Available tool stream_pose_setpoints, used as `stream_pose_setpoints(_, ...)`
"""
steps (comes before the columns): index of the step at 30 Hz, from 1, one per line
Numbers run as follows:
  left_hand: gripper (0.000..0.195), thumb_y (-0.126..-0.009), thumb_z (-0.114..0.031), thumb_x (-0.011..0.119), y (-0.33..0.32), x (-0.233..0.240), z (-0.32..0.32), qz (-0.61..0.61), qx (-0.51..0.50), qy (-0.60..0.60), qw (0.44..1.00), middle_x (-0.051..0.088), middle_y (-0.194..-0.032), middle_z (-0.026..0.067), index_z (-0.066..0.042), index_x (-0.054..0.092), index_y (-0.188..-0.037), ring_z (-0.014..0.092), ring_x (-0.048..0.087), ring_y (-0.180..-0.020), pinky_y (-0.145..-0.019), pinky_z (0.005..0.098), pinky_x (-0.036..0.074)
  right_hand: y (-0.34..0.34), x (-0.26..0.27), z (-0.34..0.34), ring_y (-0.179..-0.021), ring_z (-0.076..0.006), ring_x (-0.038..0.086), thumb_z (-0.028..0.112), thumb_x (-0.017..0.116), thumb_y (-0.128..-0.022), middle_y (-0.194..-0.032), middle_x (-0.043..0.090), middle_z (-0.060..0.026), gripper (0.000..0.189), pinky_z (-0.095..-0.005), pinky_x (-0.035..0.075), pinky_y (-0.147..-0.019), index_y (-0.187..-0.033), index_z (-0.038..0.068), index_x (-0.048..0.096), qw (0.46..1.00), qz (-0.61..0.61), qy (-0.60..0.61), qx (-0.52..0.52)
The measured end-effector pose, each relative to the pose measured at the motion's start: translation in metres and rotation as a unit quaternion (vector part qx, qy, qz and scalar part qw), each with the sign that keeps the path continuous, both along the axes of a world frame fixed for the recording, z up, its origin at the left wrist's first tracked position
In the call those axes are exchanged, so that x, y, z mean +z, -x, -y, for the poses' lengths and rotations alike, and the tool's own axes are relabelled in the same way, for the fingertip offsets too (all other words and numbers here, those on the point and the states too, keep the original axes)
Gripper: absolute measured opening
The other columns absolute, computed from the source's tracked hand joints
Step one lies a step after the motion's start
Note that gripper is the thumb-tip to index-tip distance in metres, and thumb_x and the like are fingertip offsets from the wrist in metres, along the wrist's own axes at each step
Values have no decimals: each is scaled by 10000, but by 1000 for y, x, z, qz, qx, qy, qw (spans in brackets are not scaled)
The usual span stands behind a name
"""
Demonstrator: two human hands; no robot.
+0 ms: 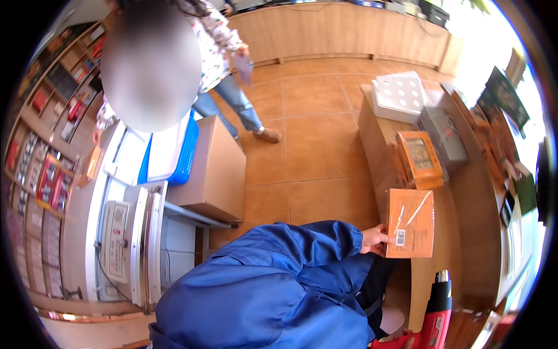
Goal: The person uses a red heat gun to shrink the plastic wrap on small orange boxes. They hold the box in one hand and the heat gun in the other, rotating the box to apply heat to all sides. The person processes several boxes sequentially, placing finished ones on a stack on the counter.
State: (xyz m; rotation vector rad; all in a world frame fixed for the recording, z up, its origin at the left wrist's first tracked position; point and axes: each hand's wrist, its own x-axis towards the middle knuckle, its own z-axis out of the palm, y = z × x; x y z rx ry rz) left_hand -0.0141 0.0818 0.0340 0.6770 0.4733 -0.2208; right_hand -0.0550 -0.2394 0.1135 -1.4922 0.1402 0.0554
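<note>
My left hand [375,240] grips the lower left edge of an orange box [409,222] in clear shrink film, which bears a barcode label and printed writing. The film shows shiny creases. At the lower right, my right hand [408,339], mostly cut off by the picture's edge, is closed around the handle of a red and black heat gun [437,307]. The metal nozzle of the gun points up, a little below the box. Behind the held box, more orange boxes [420,157] in film are stacked on the wooden counter [436,270].
A white foam box [397,97] and a grey case [444,133] stand farther along the counter. At left are a sealing machine [130,244], a blue plastic basket [185,152] and a cardboard box [218,170]. A person in jeans [237,98] stands beyond them, holding a thin sheet.
</note>
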Motion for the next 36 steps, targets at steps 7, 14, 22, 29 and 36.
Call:
stream_pose_setpoints(7, 702, -795, -102, 672, 33, 55, -19, 266, 42, -8, 963, 432, -1343, 36, -125, 299, -1390, 192, 413, -1235, -1007, 354, 362, -21, 4, -20, -733, -131, 575, 254, 574, -856, -905, 601, -127, 358, -248, 475, -605, -1121, 21, 510, 995, -21, -61, 78)
stream_pose_setpoints(14, 613, -825, -430, 611, 15, -6, -71, 154, 78, 53, 983, 534, -1229, 148, -32, 438, -1257, 286, 536, -1107, -932, 473, 444, -11, -5, 22, -746, -136, 580, 260, 561, -862, -896, 600, -146, 372, -259, 483, -610, -1142, 23, 497, 977, -42, -191, 89)
stream_pose_setpoints(22, 653, -861, -436, 561, -4, 26, -60, 133, 6, 62, 989, 435, -1357, 62, -121, 313, -1377, 248, 425, -1231, -1037, 440, 344, -5, 35, -10, -668, -185, 604, 147, 591, -794, -890, 607, -173, 385, -255, 517, -557, -1115, -29, 472, 992, -14, -124, 1)
stream_pose_setpoints(29, 531, -836, -449, 604, -30, 25, -61, 51, 23, 28, 998, 529, -1223, 41, -139, 467, -1245, 219, 491, -1098, -932, 391, 395, -2, 41, -20, -721, -174, 608, 114, 636, -769, -900, 612, -136, 369, -268, 517, -617, -1091, -16, 510, 990, -56, -129, 19)
stream_pose_setpoints(36, 510, -816, -479, 614, -67, 29, -50, -25, 83, 92, 992, 562, -1121, 59, -119, 525, -1166, 211, 487, -971, -882, 360, 378, 9, 35, -38, -786, -160, 595, 44, 651, -757, -916, 615, -88, 339, -285, 497, -690, -1071, 8, 531, 991, -69, -90, 74)
